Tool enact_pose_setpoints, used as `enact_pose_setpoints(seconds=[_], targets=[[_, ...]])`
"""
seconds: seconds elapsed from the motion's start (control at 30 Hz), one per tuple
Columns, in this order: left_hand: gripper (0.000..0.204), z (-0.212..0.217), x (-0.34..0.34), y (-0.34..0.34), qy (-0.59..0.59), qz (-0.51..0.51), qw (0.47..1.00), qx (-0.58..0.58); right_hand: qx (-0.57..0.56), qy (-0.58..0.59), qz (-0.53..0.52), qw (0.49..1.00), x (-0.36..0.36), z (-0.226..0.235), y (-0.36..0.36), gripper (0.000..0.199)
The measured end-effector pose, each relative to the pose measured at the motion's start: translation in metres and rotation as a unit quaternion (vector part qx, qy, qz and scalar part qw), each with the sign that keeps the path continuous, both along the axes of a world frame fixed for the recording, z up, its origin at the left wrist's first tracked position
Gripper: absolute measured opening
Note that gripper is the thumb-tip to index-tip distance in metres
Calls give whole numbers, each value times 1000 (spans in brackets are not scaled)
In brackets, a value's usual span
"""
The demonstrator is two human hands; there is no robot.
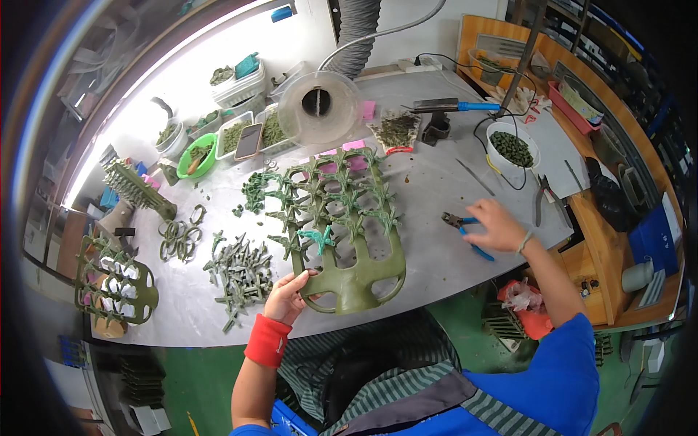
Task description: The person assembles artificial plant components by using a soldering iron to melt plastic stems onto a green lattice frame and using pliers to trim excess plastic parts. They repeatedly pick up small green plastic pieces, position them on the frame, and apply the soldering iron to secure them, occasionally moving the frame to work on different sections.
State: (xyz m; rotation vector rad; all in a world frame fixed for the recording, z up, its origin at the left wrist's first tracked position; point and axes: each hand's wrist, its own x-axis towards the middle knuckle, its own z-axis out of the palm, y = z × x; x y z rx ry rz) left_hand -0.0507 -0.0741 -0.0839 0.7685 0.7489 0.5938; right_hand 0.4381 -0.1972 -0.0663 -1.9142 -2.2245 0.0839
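Had the flat olive-green plastic rack with little plant-shaped sprigs stuck in its holes (pixel 347 240) lying mid-bench on the grey metal worktop (pixel 436 269), near edge toward the body. Left hand (pixel 287 296), red wristband on, pinched the rack's lower left loop, fingers closed on the rim. Right hand (pixel 497 226) curled around the blue-handled side cutters (pixel 465 231), well off to the right of the rack, jaws resting on the top. Probably best kept the rack pinned flat while cutting, snipped close to each stem, and steered clear of the heap of loose grey-green sprigs (pixel 240 275) just left of it
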Motion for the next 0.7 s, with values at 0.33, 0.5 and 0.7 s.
enact_pose_setpoints(seconds=[0.33,0.5,0.7], targets=[[31,2,4,-2,33,14,999,-17,122,827,-214,506,119,30,141,43],[37,5,-2,1,85,-15,996,-11,186,865,-263,384,181,18,212,53],[38,20,-5,-5,95,12,995,9,186,814,-270,480,226,7,243,22]])
